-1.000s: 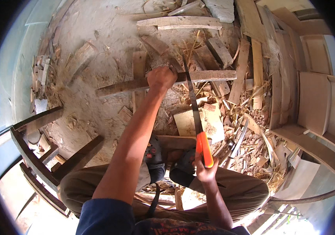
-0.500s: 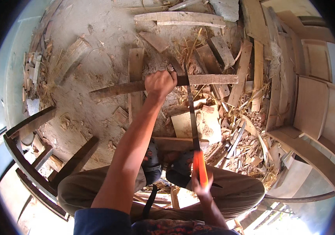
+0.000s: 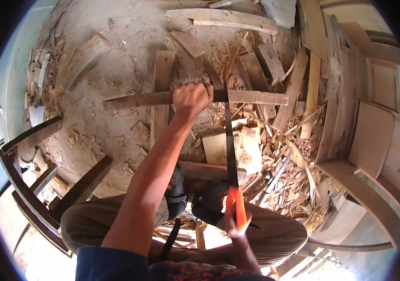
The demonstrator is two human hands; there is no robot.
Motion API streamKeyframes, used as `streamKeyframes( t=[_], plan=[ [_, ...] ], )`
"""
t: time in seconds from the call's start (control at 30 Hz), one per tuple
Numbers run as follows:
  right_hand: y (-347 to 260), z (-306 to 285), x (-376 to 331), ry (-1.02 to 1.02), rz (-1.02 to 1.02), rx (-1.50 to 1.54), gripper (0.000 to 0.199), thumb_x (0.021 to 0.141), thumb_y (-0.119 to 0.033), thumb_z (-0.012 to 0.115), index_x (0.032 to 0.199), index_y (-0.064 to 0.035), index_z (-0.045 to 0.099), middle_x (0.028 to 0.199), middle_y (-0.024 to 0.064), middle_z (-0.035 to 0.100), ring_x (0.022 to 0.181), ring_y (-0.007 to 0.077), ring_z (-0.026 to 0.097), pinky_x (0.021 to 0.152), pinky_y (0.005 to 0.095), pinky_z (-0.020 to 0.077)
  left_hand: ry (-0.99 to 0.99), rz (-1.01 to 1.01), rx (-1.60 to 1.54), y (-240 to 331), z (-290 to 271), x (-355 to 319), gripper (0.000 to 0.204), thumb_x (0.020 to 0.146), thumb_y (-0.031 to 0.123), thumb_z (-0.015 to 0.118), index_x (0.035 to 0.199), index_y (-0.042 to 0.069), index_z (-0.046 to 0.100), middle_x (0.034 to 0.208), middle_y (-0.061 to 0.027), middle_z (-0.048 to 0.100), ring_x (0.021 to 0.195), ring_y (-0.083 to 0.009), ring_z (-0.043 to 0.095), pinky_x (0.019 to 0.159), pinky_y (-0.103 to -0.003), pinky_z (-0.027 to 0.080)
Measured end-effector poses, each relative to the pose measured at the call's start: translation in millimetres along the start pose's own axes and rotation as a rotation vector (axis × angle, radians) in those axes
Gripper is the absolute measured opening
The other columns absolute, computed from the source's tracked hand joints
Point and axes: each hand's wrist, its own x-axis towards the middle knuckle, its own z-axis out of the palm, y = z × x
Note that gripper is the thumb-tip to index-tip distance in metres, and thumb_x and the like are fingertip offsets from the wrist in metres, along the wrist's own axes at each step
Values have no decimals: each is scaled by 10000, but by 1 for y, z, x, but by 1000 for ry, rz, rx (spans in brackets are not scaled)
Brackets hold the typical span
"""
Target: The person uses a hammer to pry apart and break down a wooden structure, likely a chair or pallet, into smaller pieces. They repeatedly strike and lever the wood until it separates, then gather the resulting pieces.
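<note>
A narrow wooden strip lies crosswise in front of me, over another board that runs away from me. My left hand is closed around the strip near its middle, knuckles up. In my right hand is the orange handle of a handsaw. Its dark blade points away from me and meets the strip just right of my left fist. How deep the teeth sit in the wood is too small to tell.
Wood shavings and offcuts cover the ground at right. A pale block lies beside the blade. Dark wooden frames stand at lower left; plywood furniture parts stand at right. A curved plank lies at the far side.
The saw handle has shifted slightly toward me. The strip's left end has swung a little away from me, and the whole view has shifted slightly. Both hands keep their grips.
</note>
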Motion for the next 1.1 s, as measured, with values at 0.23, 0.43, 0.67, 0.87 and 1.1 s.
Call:
streamKeyframes(
  t=[0.23, 0.43, 0.67, 0.87, 1.1],
  plan=[
    [37, 30, 70, -28, 113, 74, 228, 918, -30, 640, 1143, 1, 618, 933, 62, 678, 784, 95, 614, 672, 234, 496, 91, 63, -17, -9, 10, -5, 515, 943, 404, 509, 628, 62, 730, 591, -184, 662, 518, -312, 679, 617, -460, 580],
    [-7, -3, -6, -71, 91, -83, 379, 924, -21, 632, 1293, 50, 575, 917, 85, 709, 829, 130, 675, 693, 269, 532, -1, -15, 4, -2, 1, 5, 523, 956, 402, 488, 638, 64, 729, 613, -186, 671, 555, -317, 695, 665, -448, 586],
    [15, 40, 74, -30, -139, -82, 116, 895, -45, 651, 833, -19, 557, 685, -27, 531, 606, 75, 463, 517, 269, 372, -88, 0, -52, 3, -3, 0, 517, 967, 402, 469, 691, 65, 748, 702, -206, 699, 669, -348, 730, 766, -467, 578],
    [-7, 37, 43, 37, -20, -10, 124, 870, 7, 638, 976, 69, 622, 809, 59, 642, 687, 69, 573, 592, 242, 459, 13, 78, 19, -6, 3, -4, 498, 952, 388, 493, 679, 59, 749, 675, -203, 693, 618, -336, 719, 717, -444, 572],
    [-17, 63, 50, 150, 68, 144, 112, 879, -51, 665, 805, 21, 621, 640, 38, 588, 597, 72, 538, 533, 295, 458, -94, 42, 11, 2, 1, -5, 513, 964, 427, 488, 706, 75, 759, 675, -189, 697, 638, -335, 721, 713, -463, 563]
  ],
)
